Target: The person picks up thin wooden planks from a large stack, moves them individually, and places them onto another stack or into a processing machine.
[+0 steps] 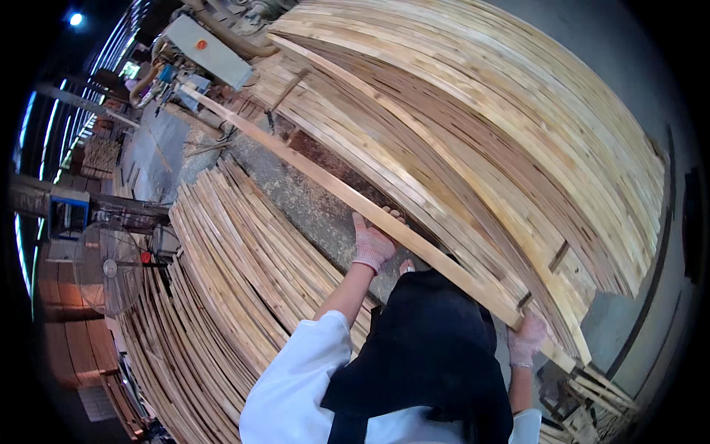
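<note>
A long, narrow wooden board (325, 178) runs slantwise across the head view, from the machine at the far left to beside my right hip. My left hand (376, 243), in a pale knitted glove with bare fingertips, grips the board near its middle, its fingers partly hidden behind the wood. Close to the board's near end, my right hand (528, 339), gloved too, is wrapped round it. Just right of the held board lies a stack of long boards (414, 166), one of them leaning at an angle on top.
On my left is another wide pile of long wooden strips (244, 274). A standing fan (110, 268) is beyond it. At the far end stands a grey control box (208, 50) with a red-orange knob. Sawdust (314, 211) covers the floor between the stacks. Short offcuts (592, 399) lie at the lower right.
</note>
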Demonstrator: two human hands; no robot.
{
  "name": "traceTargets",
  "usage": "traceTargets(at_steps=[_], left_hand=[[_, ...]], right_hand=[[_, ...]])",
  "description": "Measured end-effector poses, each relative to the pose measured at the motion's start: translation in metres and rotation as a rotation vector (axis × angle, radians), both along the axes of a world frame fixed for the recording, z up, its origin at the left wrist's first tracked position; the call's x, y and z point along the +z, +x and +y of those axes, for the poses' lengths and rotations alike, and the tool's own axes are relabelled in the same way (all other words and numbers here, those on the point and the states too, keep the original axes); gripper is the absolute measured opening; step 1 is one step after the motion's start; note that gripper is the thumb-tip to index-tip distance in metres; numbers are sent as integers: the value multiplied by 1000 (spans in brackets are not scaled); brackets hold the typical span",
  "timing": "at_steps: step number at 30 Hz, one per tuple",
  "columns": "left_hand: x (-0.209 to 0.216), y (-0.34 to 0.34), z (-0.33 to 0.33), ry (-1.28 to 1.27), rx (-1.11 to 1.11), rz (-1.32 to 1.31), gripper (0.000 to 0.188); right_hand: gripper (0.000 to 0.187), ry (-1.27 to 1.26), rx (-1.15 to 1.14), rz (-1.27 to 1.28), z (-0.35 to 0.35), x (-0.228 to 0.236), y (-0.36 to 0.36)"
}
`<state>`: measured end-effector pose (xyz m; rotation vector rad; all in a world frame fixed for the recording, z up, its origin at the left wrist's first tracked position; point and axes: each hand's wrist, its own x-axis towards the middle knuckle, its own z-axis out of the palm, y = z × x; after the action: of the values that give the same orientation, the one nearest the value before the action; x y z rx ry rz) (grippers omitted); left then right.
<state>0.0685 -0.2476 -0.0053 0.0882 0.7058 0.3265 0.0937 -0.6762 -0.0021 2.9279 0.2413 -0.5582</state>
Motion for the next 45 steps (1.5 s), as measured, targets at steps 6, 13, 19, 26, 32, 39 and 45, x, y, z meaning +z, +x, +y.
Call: traceTargets(at_steps=[6,13,19,26,32,39,45], left_hand=[[-34,-28,-112,-52,-175,17,72],[-25,-17,-131,-23,-31,-40,84],[-11,-14,-129,-54,-79,-84,92],[-26,-16,-88,-127,-127,-350,78],[8,5,-8,-53,124,-368,63],[31,0,95,196,177,-143,69],[32,2,187,363,151,-320,55]], right_hand=[[67,586,226,-112,28,14,9],[53,208,-448,-137,-191,24,21],[51,943,-859,188,-294,-70,-22],[58,1490,-1281,429,-159,24,-33],[45,1793,-1018,417,-104,19,-33],[44,1874,-947,682,84,60,-33],[40,1667,-508,619,225,20,-14]])
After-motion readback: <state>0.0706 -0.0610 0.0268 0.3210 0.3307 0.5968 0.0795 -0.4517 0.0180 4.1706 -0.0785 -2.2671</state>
